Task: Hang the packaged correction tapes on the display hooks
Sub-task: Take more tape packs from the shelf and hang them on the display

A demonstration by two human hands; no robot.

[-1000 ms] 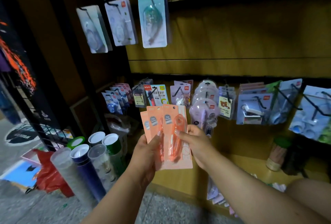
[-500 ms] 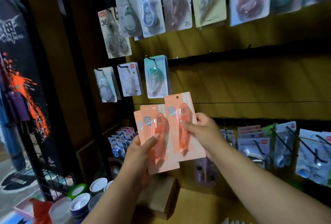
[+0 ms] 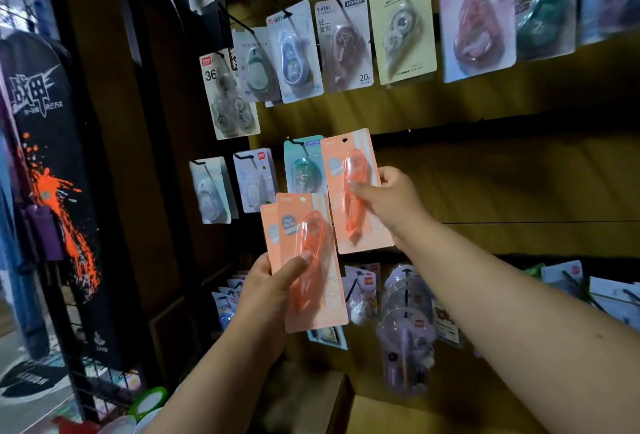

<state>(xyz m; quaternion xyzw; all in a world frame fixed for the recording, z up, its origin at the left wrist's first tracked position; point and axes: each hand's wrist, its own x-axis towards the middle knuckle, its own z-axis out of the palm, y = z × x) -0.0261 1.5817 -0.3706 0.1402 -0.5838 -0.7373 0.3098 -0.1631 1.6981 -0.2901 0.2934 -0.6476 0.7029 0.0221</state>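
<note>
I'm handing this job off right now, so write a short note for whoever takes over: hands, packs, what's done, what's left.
Right hand grips one orange correction tape pack, raised beside the teal pack hanging in the middle row; its hang hole is not yet on any hook.
Left hand holds the remaining orange packs, at least two, fanned lower down.
Done: none of the orange packs is visibly hung.
Left: find a free hook to the right of the teal pack, slide the raised pack on, then hang the rest.

Left hand (image 3: 268, 289): raised at mid-height, forearm bare, thumb pressed forward, fingers curled in a grip. Right hand (image 3: 389, 199): higher and further forward, arm extended, thumb and fingers pinching.
</note>
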